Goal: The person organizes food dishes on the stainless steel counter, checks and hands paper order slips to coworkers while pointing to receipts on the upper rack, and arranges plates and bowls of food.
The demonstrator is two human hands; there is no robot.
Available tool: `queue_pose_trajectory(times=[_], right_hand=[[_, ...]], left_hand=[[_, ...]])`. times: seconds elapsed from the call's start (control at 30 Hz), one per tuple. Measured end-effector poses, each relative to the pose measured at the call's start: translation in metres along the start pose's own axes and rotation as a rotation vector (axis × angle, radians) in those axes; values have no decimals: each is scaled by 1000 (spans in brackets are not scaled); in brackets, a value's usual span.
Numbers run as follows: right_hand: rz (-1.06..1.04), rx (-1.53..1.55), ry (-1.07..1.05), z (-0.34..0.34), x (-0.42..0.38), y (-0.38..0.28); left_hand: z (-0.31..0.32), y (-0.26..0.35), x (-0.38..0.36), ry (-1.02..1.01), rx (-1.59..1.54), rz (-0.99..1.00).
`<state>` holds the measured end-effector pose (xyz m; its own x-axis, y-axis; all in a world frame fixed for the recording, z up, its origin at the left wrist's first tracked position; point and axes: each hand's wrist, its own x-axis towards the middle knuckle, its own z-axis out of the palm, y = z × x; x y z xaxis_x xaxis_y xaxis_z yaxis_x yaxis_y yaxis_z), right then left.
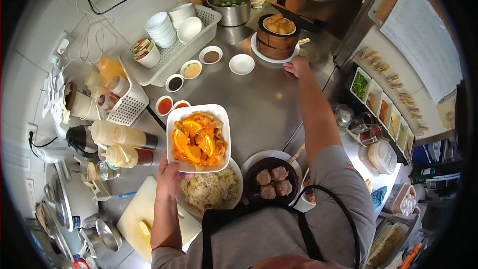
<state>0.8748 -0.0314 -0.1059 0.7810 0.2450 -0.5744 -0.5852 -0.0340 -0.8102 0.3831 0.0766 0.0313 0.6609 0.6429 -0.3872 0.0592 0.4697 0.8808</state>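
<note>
My left hand [169, 175] grips the lower left edge of a white square bowl [225, 119], which holds glazed fried pieces topped with orange slices [192, 152]. Below that bowl, a plate of fried rice [213, 189] is partly covered by it. My right arm stretches to the back of the counter, where my right hand [298, 67] closes on the rim of a white plate [256, 51]. On this plate stands a wooden steamer [276, 46] topped with golden fried food [280, 25]. A clothespin [303, 41] sits beside the steamer.
Close to my body is a steamer with several meat dumplings [284, 188]. Small sauce dishes [191, 69] and a white basket of bowls [213, 18] stand at the back left, near a metal pot [234, 15]. Squeeze bottles [124, 155] crowd the left; garnish trays [372, 94] line the right.
</note>
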Motion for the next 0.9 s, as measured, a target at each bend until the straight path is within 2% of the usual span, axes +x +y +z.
queue_pose_trajectory(times=[0.07, 0.13, 0.23, 0.33, 0.47, 0.5, 0.53, 0.7, 0.83, 0.9], right_hand=[[141, -33, -95, 21, -35, -1], [278, -161, -375, 45, -52, 14], [49, -320, -285, 90, -93, 21], [-85, -484, -347, 117, -84, 40], [14, -526, -560, 135, -99, 60], [56, -644, -620, 140, -105, 58], [17, -646, -580, 140, -111, 55], [-241, -730, -525, 83, -159, -9], [-452, -757, -395, -12, -252, -90], [-532, -712, -324, -69, -308, -113]], left_hand=[[-1, 1, 3, -11, 12, 5], [-1, 1, 4, -25, 9, 1], [-5, 0, 6, -14, 6, 1], [-8, 0, 7, 29, 23, 18], [-13, 2, 13, -46, 34, -10], [-12, 4, 16, -70, 37, -17], [-8, 7, 20, -85, 55, -38], [20, 3, 67, -199, 62, -163], [58, -4, 112, -274, 244, -288], [75, -18, 135, -359, 331, -242]])
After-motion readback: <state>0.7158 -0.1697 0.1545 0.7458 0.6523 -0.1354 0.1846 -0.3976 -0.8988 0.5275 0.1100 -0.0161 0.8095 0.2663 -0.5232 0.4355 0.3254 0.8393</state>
